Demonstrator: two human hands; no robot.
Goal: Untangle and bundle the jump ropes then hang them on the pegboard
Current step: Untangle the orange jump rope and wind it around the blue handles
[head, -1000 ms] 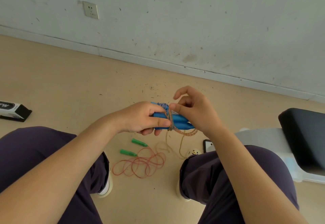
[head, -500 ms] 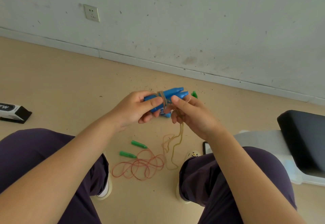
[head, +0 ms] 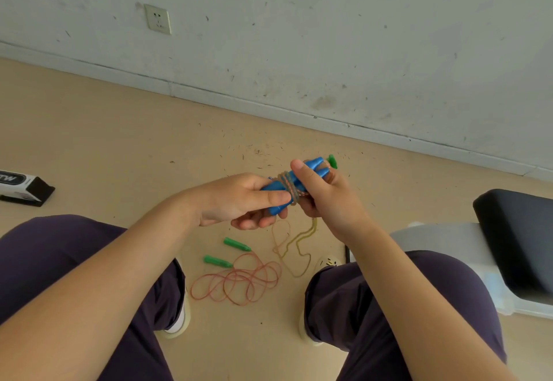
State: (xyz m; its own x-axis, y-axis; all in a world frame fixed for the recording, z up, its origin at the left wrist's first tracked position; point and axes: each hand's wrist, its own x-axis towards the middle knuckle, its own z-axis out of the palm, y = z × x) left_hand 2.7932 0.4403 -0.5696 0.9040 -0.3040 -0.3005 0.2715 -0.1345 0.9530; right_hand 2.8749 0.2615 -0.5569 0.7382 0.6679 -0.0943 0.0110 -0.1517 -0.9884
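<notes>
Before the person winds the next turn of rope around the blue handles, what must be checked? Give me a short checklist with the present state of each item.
1. Left hand grips the blue handles: ok.
2. Right hand holds the handles' other end: ok.
3. Wound turns sit tight around both handles: ok.
4. Loose yellowish rope hanging below is free of knots: cannot tell.
5. Loose rope lies apart from the red rope on the floor: cannot tell, they are close.
6. Pegboard within reach: cannot tell, not in view.
</notes>
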